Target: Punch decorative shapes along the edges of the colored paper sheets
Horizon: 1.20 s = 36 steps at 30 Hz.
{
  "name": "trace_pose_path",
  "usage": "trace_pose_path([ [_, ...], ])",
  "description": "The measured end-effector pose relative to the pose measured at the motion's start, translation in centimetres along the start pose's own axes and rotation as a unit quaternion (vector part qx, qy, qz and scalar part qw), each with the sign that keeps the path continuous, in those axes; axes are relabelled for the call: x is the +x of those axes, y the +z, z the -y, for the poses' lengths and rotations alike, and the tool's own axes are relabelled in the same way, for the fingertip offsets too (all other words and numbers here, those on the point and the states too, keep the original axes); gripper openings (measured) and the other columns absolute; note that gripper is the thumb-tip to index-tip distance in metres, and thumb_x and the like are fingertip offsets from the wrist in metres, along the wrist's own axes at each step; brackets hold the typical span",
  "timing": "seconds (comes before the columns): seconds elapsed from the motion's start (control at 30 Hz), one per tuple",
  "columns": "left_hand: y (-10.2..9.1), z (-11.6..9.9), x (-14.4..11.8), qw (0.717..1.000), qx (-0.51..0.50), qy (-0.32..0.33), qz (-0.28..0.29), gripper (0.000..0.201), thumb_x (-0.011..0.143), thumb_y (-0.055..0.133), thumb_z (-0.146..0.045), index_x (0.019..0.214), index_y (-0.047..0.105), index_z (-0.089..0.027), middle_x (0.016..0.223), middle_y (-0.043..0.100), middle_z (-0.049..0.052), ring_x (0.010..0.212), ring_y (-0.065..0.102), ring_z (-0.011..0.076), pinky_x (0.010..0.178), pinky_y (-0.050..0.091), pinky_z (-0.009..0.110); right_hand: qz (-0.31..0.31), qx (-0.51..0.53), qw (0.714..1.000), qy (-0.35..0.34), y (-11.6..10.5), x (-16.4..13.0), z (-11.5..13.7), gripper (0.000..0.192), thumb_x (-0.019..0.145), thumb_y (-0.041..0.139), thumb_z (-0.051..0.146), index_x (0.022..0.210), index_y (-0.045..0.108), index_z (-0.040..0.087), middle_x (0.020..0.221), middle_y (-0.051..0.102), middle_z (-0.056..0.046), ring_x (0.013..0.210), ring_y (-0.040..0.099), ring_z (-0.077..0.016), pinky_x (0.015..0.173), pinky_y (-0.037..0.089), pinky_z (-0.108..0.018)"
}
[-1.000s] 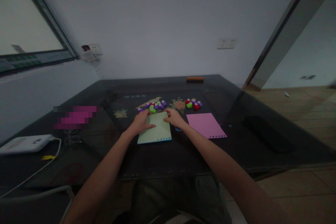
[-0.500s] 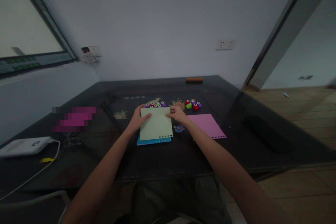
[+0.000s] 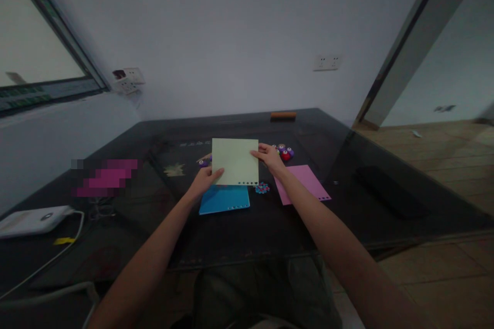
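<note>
Between my two hands a pale green sheet of paper (image 3: 235, 162), with a row of punched holes along its near edge, is held up above the table. My left hand (image 3: 204, 180) pinches its lower left corner, thumb on top. At its right edge my right hand (image 3: 270, 157) grips it between thumb and fingers. Below it lies a blue sheet (image 3: 225, 199), also with holes, its far part hidden. To the right a pink sheet (image 3: 303, 182) lies partly under my right forearm. A small cluster of blue and red bits (image 3: 262, 188) sits between the sheets.
Small round eyed figures (image 3: 285, 154) stand behind my right hand, and others (image 3: 203, 163) are mostly hidden by the paper. A brown bar (image 3: 283, 115) lies at the table's far edge. On the left are a white device (image 3: 36, 220) with a cable and a pixelated pink item (image 3: 108, 177).
Both hands have lifted the pale green sheet up and away from the blue one, slightly to the right. More of the blue sheet shows, and the left eyed figures are now mostly covered.
</note>
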<state>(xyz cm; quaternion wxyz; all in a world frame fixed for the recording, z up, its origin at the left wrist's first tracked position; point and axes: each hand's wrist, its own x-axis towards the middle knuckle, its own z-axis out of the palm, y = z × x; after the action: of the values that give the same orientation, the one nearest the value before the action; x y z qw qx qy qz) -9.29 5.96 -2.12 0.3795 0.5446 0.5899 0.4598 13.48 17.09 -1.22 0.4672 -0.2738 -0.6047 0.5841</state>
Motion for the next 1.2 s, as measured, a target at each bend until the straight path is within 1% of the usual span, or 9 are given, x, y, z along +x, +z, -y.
trace_pose_path([
  [0.13,0.0,-0.2,-0.1,1.0,0.001,0.006,-0.021,0.043,0.073,0.06,-0.052,0.082,0.064,-0.01,0.062,0.068,0.007,0.054,0.061,0.0181,0.05,0.048,0.028,0.069,-0.04,0.996,0.042,0.5,-0.6,0.5,0.028,0.067,0.072,0.034,0.088,0.066,0.016,0.085,0.071,-0.007,0.071,0.063,-0.0152,0.066,0.051,-0.028],
  [0.23,-0.1,-0.3,-0.1,0.999,0.012,0.022,-0.042,0.042,0.073,0.059,-0.052,0.08,0.063,-0.012,0.059,0.067,0.006,0.052,0.059,0.0173,0.047,0.047,0.026,0.113,-0.089,0.988,0.062,0.7,-0.9,0.5,0.026,0.068,0.072,0.034,0.084,0.068,0.014,0.087,0.071,-0.008,0.071,0.062,-0.0151,0.064,0.05,-0.027],
  [0.5,0.0,-0.5,-0.1,0.997,0.009,0.045,-0.058,0.039,0.074,0.058,-0.052,0.075,0.062,-0.013,0.058,0.067,0.006,0.051,0.059,0.0172,0.046,0.047,0.026,0.161,-0.191,0.967,0.048,0.5,-1.1,0.7,0.027,0.07,0.07,0.035,0.085,0.069,0.013,0.087,0.069,-0.008,0.071,0.06,-0.0146,0.064,0.048,-0.025],
  [0.6,0.0,-0.7,-0.2,0.996,0.032,0.05,-0.066,0.039,0.074,0.058,-0.052,0.072,0.061,-0.013,0.056,0.066,0.006,0.051,0.059,0.0174,0.047,0.047,0.026,0.163,-0.212,0.963,0.04,0.6,-1.2,1.0,0.026,0.069,0.07,0.033,0.084,0.069,0.012,0.083,0.069,-0.008,0.07,0.059,-0.0145,0.063,0.048,-0.025],
  [0.73,0.3,-1.0,-0.4,0.996,0.041,0.044,-0.064,0.041,0.073,0.058,-0.053,0.074,0.062,-0.013,0.057,0.067,0.006,0.054,0.06,0.0184,0.049,0.047,0.026,0.16,-0.214,0.962,0.06,0.7,-1.3,1.1,0.03,0.068,0.071,0.032,0.089,0.069,0.011,0.083,0.07,-0.008,0.071,0.06,-0.0153,0.065,0.049,-0.026],
  [0.87,0.5,-1.1,-0.4,0.997,0.034,0.051,-0.042,0.043,0.075,0.056,-0.055,0.076,0.062,-0.013,0.056,0.066,0.005,0.054,0.062,0.0194,0.053,0.048,0.028,0.136,-0.217,0.965,0.062,0.3,-1.0,0.8,0.031,0.067,0.072,0.031,0.091,0.069,0.011,0.084,0.07,-0.009,0.076,0.062,-0.0175,0.067,0.049,-0.027],
  [0.93,0.3,-1.0,-0.3,0.997,0.028,0.064,-0.046,0.043,0.076,0.054,-0.056,0.076,0.062,-0.013,0.055,0.065,0.003,0.053,0.061,0.0189,0.055,0.048,0.028,0.12,-0.215,0.968,0.05,0.0,-0.8,0.7,0.033,0.066,0.073,0.03,0.093,0.069,0.012,0.088,0.071,-0.009,0.079,0.063,-0.0183,0.069,0.05,-0.027],
  [1.07,-0.6,-0.6,0.3,0.993,0.011,0.079,-0.09,0.042,0.076,0.054,-0.054,0.075,0.062,-0.013,0.054,0.062,0.002,0.052,0.06,0.0174,0.055,0.047,0.027,0.09,-0.207,0.973,0.046,-0.6,-0.6,0.7,0.035,0.066,0.073,0.029,0.096,0.068,0.012,0.095,0.07,-0.01,0.082,0.064,-0.0187,0.072,0.05,-0.028],
  [1.2,-1.9,0.1,0.9,0.987,-0.019,0.07,-0.145,0.039,0.075,0.054,-0.05,0.081,0.062,-0.012,0.065,0.065,0.005,0.057,0.061,0.0165,0.058,0.048,0.028,0.039,-0.182,0.981,0.063,-1.0,-0.4,0.6,0.028,0.067,0.07,0.026,0.089,0.069,0.01,0.089,0.071,-0.01,0.071,0.064,-0.0163,0.064,0.05,-0.026],
])
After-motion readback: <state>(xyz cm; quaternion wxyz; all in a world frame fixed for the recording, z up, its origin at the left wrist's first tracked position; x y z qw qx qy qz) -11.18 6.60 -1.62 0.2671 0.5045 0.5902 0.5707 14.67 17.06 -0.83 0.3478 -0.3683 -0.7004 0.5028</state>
